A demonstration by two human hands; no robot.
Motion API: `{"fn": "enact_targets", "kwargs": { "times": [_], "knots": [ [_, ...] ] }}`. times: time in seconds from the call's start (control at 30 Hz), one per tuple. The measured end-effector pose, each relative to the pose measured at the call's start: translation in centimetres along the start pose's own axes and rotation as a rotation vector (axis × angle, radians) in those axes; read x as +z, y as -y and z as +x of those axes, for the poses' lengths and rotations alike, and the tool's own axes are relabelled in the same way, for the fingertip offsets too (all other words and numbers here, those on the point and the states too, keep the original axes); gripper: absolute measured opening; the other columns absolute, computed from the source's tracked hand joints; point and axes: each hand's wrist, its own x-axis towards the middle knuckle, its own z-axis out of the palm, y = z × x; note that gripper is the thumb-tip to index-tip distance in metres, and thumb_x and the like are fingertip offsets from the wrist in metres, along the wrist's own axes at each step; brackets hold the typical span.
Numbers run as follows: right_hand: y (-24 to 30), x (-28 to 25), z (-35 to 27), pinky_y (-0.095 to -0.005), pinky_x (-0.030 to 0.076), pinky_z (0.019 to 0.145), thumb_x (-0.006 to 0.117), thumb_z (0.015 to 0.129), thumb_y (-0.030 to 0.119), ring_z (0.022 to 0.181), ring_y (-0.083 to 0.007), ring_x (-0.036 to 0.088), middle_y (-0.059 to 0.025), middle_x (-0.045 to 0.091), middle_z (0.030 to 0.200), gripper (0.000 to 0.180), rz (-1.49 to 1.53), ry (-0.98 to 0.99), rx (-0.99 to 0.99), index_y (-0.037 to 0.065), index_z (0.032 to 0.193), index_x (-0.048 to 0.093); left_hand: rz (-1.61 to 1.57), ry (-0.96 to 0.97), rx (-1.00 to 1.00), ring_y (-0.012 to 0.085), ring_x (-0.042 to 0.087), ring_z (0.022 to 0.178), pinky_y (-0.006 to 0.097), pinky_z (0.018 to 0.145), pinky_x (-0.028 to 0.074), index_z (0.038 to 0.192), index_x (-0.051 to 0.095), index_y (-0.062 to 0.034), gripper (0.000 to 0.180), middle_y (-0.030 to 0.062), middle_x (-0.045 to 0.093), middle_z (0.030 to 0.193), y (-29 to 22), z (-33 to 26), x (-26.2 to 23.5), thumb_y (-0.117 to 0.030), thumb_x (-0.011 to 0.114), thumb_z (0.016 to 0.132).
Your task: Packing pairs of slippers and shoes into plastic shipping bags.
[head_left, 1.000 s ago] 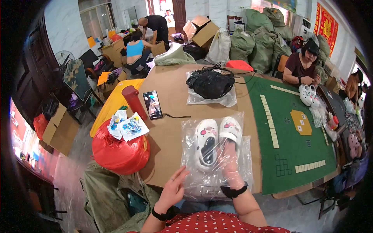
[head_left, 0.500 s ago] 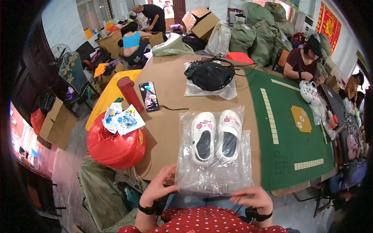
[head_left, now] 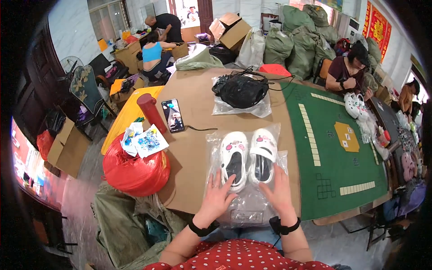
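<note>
A pair of white clogs with pink charms lies side by side, toes pointing away from me: the left clog [head_left: 234,155] and the right clog [head_left: 263,148]. Beneath or around them spreads a clear plastic bag [head_left: 245,204]; I cannot tell whether they are inside it. My left hand [head_left: 217,197] lies with fingers spread along the heel side of the left clog. Across from it, my right hand [head_left: 278,192] rests by the heel of the right clog, fingers stretched out. Both hands hold nothing.
Left of me are a red twine roll [head_left: 137,173] topped by a torn packet [head_left: 150,139], a red bottle [head_left: 150,112] and a propped phone [head_left: 173,115]. A black bundle [head_left: 240,90] lies farther back. Green mat [head_left: 328,180] at right; a co-worker [head_left: 344,74] sits beyond.
Both hands have moved forward and inward, from the bag's near corners to the heel ends of the clogs. The clogs look much the same.
</note>
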Motion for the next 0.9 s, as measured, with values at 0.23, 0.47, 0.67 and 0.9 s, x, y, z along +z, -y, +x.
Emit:
{"fn": "enact_targets", "kwargs": {
  "times": [0.23, 0.47, 0.67, 0.9],
  "knots": [
    [-0.4, 0.0, -0.6, -0.0454, 0.034, 0.112, 0.075, 0.084, 0.025, 0.135, -0.0397, 0.039, -0.0251, 0.043, 0.142, 0.082, 0.268, 0.109, 0.073, -0.001, 0.147, 0.030, -0.358, 0.080, -0.068, 0.0420, 0.040, 0.136, 0.045, 0.112, 0.034, 0.150, 0.037, -0.0143, 0.073, 0.0273, 0.032, 0.152, 1.4, -0.3, -0.7, -0.027, 0.071, 0.086],
    [-3.5, 0.6, -0.7, -0.0466, 0.039, 0.103, 0.069, 0.089, 0.033, 0.122, -0.0404, 0.048, -0.0245, 0.050, 0.134, 0.071, 0.215, -0.175, 0.131, -0.001, 0.142, 0.039, -0.505, -0.194, -0.420, 0.0319, 0.057, 0.120, 0.042, 0.100, 0.045, 0.147, 0.038, -0.0060, 0.076, 0.0230, 0.054, 0.135, 2.6, 0.3, -2.0, -0.028, 0.074, 0.083],
    [-3.9, 1.5, -0.2, -0.0486, 0.042, 0.090, 0.066, 0.089, 0.042, 0.104, -0.0406, 0.052, -0.0236, 0.059, 0.110, 0.056, 0.122, -0.047, 0.263, -0.004, 0.121, 0.060, -0.413, 0.187, -0.629, 0.0303, 0.064, 0.103, 0.038, 0.086, 0.050, 0.140, 0.045, 0.0015, 0.078, 0.0203, 0.063, 0.116, 2.3, 0.8, -1.2, -0.050, 0.066, 0.086],
    [-3.9, 3.5, -0.4, -0.0448, 0.043, 0.084, 0.075, 0.080, 0.042, 0.093, -0.0365, 0.055, -0.0211, 0.061, 0.098, 0.052, 0.163, -0.056, 0.225, -0.005, 0.101, 0.065, -0.405, 0.157, -0.504, 0.0377, 0.058, 0.117, 0.042, 0.099, 0.045, 0.139, 0.043, 0.0097, 0.099, 0.0293, 0.056, 0.128, 3.7, 0.8, 2.6, -0.060, 0.073, 0.076]
  ]
}}
